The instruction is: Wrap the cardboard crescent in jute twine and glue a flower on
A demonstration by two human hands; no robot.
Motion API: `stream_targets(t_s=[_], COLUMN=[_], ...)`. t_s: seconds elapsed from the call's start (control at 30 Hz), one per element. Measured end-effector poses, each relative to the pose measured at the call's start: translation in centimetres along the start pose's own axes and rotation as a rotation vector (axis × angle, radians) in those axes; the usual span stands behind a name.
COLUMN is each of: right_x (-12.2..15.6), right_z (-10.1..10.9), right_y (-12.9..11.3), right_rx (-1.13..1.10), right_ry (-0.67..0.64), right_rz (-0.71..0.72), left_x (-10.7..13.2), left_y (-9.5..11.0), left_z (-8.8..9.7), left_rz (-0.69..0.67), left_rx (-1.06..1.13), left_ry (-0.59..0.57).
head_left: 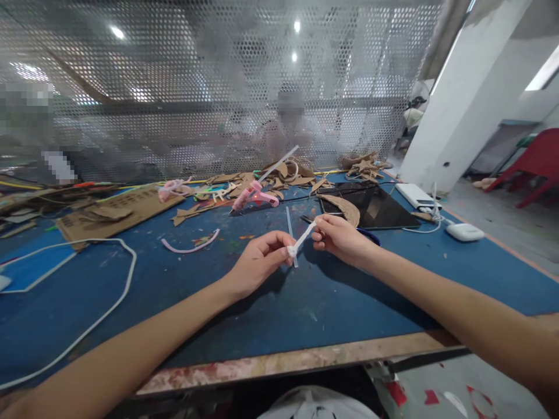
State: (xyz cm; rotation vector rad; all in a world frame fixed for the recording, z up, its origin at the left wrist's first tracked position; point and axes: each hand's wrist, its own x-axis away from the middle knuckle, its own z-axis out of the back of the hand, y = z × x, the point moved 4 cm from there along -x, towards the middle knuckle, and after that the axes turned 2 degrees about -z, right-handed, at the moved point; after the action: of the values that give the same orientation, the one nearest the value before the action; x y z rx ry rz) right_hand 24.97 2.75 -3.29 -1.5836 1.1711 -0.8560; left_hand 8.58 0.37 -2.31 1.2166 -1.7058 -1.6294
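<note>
A short white strip [304, 235], perhaps twisted paper or cloth, is stretched between my two hands above the blue table. My left hand [262, 262] pinches its lower end, where a small white lump shows at the fingertips. The upper end is pinched by my right hand [338, 237], with its other fingers curled. Below and behind the strip lies a clear glue stick [288, 219] on the tabletop. Beyond my hands rests a pink glue gun [255, 196] with a long glue stick poking out. Scissors [369, 235] lie partly hidden behind my right hand.
A black glossy panel [378, 208] with a curved cardboard piece [345, 208] lies at right, near a white power bank [413, 196] and small white case [465, 232]. Cardboard scraps [227, 183] line the back. A white cable [126, 285] loops at left; a pink curved strip [191, 251] lies nearby.
</note>
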Motion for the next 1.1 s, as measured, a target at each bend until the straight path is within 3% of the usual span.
stream_targets(t_s=[0.13, 0.27, 0.37, 0.43, 0.5, 0.57, 0.67, 0.97, 1.1], right_x=[-0.5, -0.2, 1.2, 2.6, 3.7, 4.0, 4.1, 4.5, 4.7], right_z=[0.3, 0.8, 0.0, -1.5, -2.7, -3.1, -3.1, -3.1, -3.3], right_y=[0.4, -0.5, -2.3, -3.0, -2.7, -2.3, -2.0, -2.5, -2.3], right_rx=[0.114, 0.283, 0.514, 0.77, 0.954, 0.971, 0.944, 0.978, 1.007], right_ry=[-0.004, 0.036, 0.002, -0.126, -0.243, -0.249, -0.158, 0.012, 0.012], right_rz=[0.024, 0.138, 0.389, 0.61, 0.711, 0.677, 0.67, 0.967, 1.008], left_x=[0.1, 0.4, 0.5, 0.4, 0.4, 0.3, 0.4, 0.8, 0.8], left_y=[-0.2, 0.1, 0.3, 0.3, 0.3, 0.2, 0.1, 0.5, 0.5], left_z=[-0.2, -0.1, 0.2, 0.3, 0.5, 0.5, 0.4, -0.1, 0.1], left_rz=[0.028, 0.04, 0.059, 0.07, 0.079, 0.088, 0.091, 0.078, 0.078], left_rx=[-0.016, -0.048, -0.074, -0.083, -0.085, -0.085, -0.079, 0.033, 0.028], left_ry=[-0.018, -0.032, -0.033, -0.027, -0.017, -0.003, 0.039, 0.137, 0.168])
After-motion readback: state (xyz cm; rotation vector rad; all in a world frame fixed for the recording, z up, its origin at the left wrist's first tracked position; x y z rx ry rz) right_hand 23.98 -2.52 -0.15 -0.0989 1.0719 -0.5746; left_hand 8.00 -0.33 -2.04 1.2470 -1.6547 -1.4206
